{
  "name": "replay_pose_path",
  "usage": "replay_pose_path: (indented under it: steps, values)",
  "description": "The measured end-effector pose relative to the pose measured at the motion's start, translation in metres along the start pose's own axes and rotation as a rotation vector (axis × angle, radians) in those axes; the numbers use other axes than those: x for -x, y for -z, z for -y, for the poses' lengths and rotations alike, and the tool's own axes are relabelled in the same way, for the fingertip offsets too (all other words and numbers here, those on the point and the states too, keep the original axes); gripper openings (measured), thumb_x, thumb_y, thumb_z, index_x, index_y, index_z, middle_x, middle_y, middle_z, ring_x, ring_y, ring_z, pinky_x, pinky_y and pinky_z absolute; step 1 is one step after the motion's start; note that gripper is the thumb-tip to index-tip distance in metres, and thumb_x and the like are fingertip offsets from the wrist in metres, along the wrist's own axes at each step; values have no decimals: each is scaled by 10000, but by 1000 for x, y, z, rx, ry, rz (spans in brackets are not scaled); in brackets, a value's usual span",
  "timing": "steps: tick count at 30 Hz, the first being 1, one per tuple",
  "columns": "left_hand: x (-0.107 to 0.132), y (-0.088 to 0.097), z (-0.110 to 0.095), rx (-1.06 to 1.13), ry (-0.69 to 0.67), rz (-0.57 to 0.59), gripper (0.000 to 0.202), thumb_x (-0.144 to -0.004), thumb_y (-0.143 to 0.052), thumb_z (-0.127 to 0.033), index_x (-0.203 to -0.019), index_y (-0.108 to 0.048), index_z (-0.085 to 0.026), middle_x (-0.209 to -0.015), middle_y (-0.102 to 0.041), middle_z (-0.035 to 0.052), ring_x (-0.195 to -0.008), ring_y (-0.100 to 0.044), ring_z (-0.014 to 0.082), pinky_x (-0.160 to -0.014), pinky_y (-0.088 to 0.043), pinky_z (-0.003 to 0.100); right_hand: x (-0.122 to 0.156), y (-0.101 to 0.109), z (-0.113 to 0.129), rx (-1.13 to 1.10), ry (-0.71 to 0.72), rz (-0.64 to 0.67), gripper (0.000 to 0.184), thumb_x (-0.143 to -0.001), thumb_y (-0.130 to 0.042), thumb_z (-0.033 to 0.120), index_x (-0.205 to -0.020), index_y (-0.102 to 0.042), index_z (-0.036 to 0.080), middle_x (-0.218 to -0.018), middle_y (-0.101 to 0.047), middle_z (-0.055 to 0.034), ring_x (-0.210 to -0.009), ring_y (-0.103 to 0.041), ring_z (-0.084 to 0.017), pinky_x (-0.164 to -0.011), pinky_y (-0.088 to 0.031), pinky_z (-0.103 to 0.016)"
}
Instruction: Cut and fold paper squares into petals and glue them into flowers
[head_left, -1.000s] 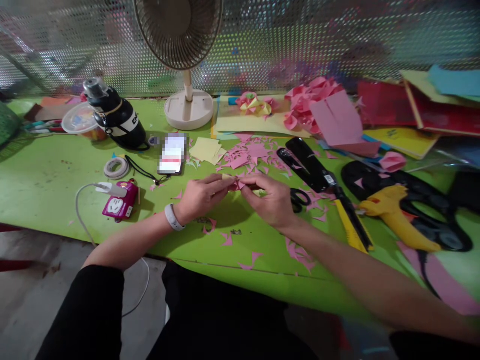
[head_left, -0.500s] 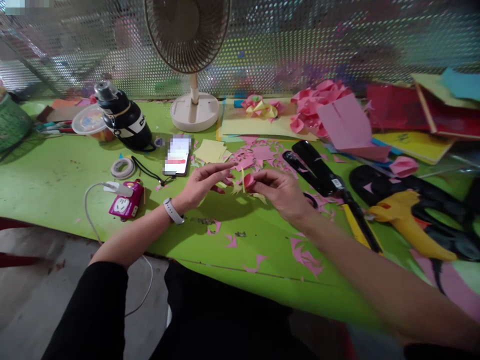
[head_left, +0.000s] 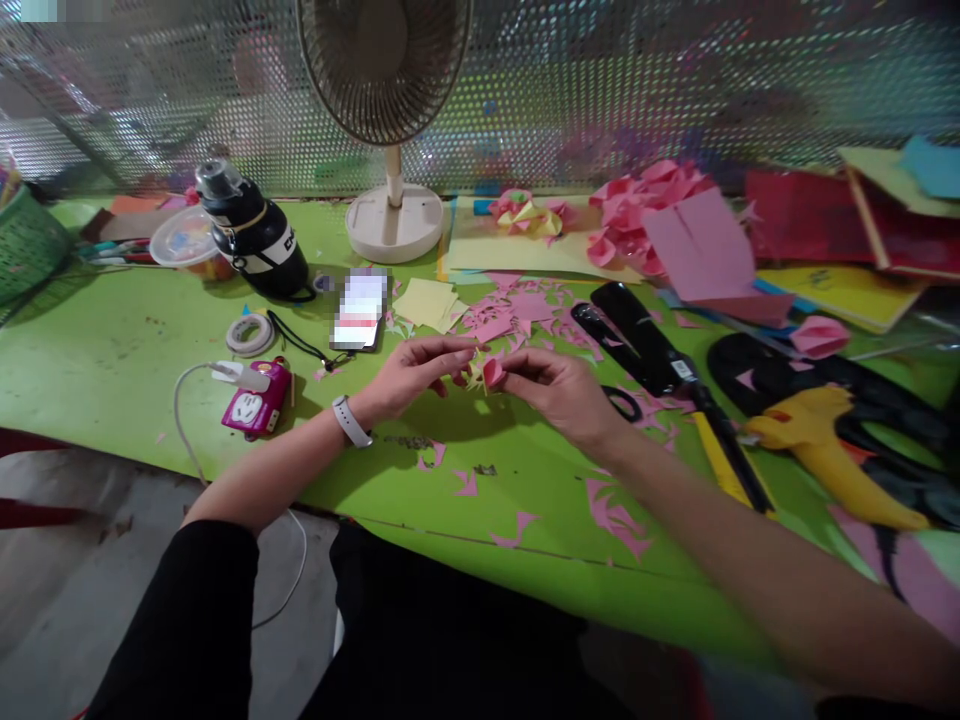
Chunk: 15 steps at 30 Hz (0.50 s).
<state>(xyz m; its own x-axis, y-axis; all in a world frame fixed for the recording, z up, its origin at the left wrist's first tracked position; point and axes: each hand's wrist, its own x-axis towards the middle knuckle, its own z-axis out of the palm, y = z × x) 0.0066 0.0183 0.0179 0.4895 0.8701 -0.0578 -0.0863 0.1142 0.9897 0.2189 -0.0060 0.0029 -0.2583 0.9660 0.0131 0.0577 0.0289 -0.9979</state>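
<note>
My right hand (head_left: 555, 390) pinches a small pink paper petal (head_left: 493, 373) between thumb and fingertips, above the green table (head_left: 360, 470). A thin yellow paper strip (head_left: 481, 384) shows against the petal's left side. My left hand (head_left: 420, 375), with a pale watch on its wrist, reaches in from the left. Its fingers are stretched out and apart, with their tips close to the strip; whether they touch it I cannot make out. Behind the hands lie pink paper scraps (head_left: 517, 310) and a stack of yellow paper squares (head_left: 429, 304).
A black flat iron (head_left: 637, 340), a yellow glue gun (head_left: 832, 440) and a roll of black tape (head_left: 622, 404) lie right. Folded pink paper pieces (head_left: 652, 200) are heaped behind. Left are a phone (head_left: 361, 308), a pink power socket (head_left: 259, 400), a bottle (head_left: 259, 240) and a fan (head_left: 394, 225).
The left hand's fingertips have come closer to the petal and yellow strip. The petal has turned slightly in the right fingers. The whole view has shifted a little.
</note>
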Motion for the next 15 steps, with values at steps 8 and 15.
replay_pose_path:
  steps: [8, 15]
  values:
    - [-3, 1, 5, -14, -8, -9, 292, -821, -722, -380, -1034, -753, -183, -929, -732, 60, -698, -636, 89, -522, -444, 173, 0, 2, -4, 27, 0, 4, 192, -761, -789, 407, -845, -764, 236, -842, -754, -30, -780, -695, -179, -765, -591, -370]
    - [-3, 0, 3, -36, 3, -6, 233, -838, -699, -335, -1006, -753, -182, -902, -729, 55, -696, -640, 91, -515, -444, 169, -2, 1, -7, 18, 18, 0, 182, -758, -788, 394, -834, -760, 231, -830, -756, -30, -769, -698, -182, -773, -594, -378]
